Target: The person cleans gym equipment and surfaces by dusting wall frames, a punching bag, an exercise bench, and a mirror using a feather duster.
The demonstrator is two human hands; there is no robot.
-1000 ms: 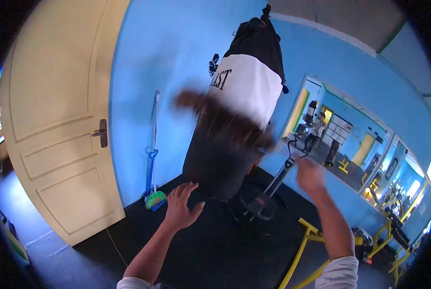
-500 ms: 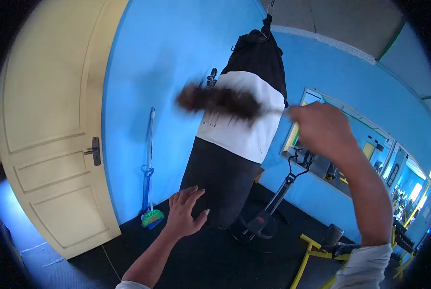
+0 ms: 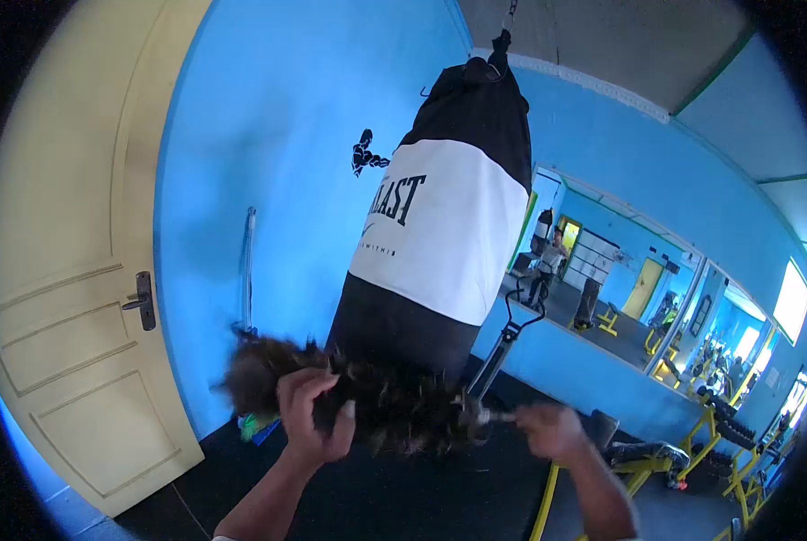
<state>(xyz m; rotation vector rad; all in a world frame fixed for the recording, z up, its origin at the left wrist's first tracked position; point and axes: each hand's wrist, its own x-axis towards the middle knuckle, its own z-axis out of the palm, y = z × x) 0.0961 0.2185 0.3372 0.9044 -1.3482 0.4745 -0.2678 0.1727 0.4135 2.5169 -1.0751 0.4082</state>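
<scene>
A black and white punching bag point(image 3: 444, 230) hangs by a chain in the middle of the view. In front of its lower part is a brown feather duster point(image 3: 403, 406), lying roughly level. My right hand point(image 3: 552, 435) is closed round the duster's thin handle at the right. My left hand point(image 3: 315, 415) is in front of the feathers, fingers apart and curved; whether it touches them I cannot tell.
A cream door point(image 3: 83, 352) stands at the left. Against the blue wall point(image 3: 232, 162) leans a broom point(image 3: 249, 261). A mirror point(image 3: 611, 270) spans the right wall, with yellow gym equipment point(image 3: 642, 469) below. An exercise machine point(image 3: 509, 334) stands behind the bag.
The duster has come down from the bag's white band to its lower part, with my right hand lowered. The duster's feathers now lie behind my left hand. The view has turned slightly right.
</scene>
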